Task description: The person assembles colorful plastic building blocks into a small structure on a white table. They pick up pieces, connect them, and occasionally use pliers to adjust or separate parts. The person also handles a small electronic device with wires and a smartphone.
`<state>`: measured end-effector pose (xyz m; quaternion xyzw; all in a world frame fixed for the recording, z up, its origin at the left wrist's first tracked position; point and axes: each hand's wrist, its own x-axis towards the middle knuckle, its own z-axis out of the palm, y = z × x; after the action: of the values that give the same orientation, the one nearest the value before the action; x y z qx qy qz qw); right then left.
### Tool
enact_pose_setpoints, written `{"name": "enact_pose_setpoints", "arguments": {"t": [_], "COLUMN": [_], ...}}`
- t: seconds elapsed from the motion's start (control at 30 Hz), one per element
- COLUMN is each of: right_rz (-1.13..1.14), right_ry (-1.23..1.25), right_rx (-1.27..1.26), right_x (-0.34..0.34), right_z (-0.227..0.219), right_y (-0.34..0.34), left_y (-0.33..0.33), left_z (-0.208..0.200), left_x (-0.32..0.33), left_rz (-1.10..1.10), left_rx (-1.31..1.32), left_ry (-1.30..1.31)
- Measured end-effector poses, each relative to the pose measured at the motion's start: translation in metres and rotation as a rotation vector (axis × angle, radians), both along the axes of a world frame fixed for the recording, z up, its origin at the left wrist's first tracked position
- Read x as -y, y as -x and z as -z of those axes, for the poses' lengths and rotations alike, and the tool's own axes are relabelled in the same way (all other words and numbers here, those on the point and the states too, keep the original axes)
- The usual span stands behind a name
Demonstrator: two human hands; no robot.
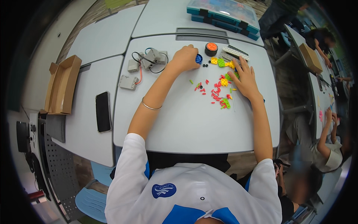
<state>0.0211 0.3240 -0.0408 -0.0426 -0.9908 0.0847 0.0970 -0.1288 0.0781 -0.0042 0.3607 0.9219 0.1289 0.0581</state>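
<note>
My left hand [186, 59] is curled at the far middle of the white table, its fingers closed around a small blue wheel [199, 59]. Spread fingers of my right hand [244, 80] reach over the small parts on the right, touching or hovering just above them; which one I cannot tell. Beneath and beside it lie green and yellow connector blocks [224, 82] and a scatter of red pegs [216, 93]. A black wheel with an orange hub [212, 47] stands between my hands, near grey and white perforated beams [235, 52].
Grey motor and battery modules [151, 58] with cables sit at the table's left. A black phone [103, 112] and an open cardboard box [63, 86] rest on the left table. Stacked teal storage cases [225, 16] stand at the back. Other people work at the right.
</note>
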Motion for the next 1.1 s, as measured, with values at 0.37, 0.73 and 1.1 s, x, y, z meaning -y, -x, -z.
{"name": "enact_pose_setpoints", "arguments": {"t": [0.37,0.73,1.1], "right_rz": [0.004,0.052,0.022], "right_ry": [-0.025,-0.030,-0.067], "right_rx": [-0.036,-0.071,-0.125], "right_x": [0.003,-0.001,0.015], "right_z": [0.003,0.004,-0.004], "right_y": [0.002,0.003,0.001], "left_y": [-0.007,0.003,0.013], "left_z": [-0.113,-0.096,-0.109], "left_x": [0.128,0.191,0.227], "left_rz": [-0.266,-0.200,-0.228], "left_rx": [-0.315,0.175,0.314], "left_ry": [-0.188,-0.141,-0.652]}}
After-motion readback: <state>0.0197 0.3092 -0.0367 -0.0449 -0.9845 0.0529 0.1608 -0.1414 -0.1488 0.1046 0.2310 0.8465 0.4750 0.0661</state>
